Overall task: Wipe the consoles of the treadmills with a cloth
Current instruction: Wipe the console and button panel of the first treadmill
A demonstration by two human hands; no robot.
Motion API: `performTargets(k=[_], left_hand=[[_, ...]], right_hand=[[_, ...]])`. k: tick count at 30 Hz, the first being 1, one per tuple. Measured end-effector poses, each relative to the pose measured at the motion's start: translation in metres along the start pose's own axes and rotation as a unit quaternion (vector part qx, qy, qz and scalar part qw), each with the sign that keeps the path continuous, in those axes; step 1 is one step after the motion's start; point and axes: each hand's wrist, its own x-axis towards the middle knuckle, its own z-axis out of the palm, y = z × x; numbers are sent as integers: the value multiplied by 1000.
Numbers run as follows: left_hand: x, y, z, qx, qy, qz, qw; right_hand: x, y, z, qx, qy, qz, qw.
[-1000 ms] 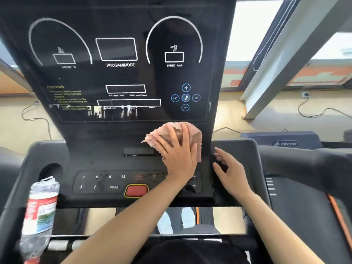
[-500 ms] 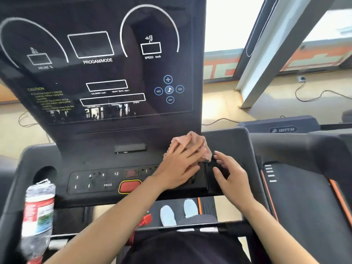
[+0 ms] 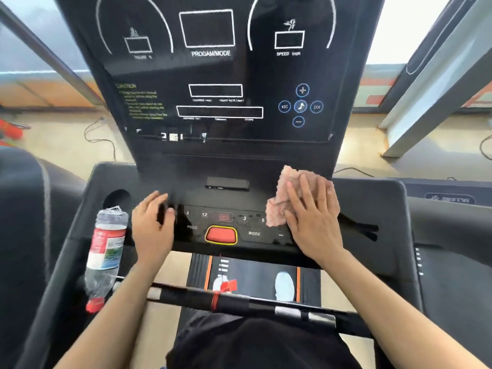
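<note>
Right hand [image 3: 312,219] flat, fingers spread, pressing cloth [image 3: 282,201]; left hand [image 3: 153,227] blurred, grip unclear, hiding keys.

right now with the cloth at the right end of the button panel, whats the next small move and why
Probably slide the right hand leftward, dragging the pink cloth across the button panel toward the red stop button. The cloth covers only the panel's right end, pressed flat under the palm. The left hand rests on the panel's left end and would likely need to lift clear.
</note>
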Motion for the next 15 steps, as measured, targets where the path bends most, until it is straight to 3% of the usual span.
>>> performTargets(k=[4, 15], left_hand=[[16, -36, -11, 28, -35, -40, 998], [11, -76, -16, 21, -132, 33, 990]], right_hand=[[17, -27, 6, -24, 0, -42, 999], [80, -126, 15, -96, -57, -198, 974]])
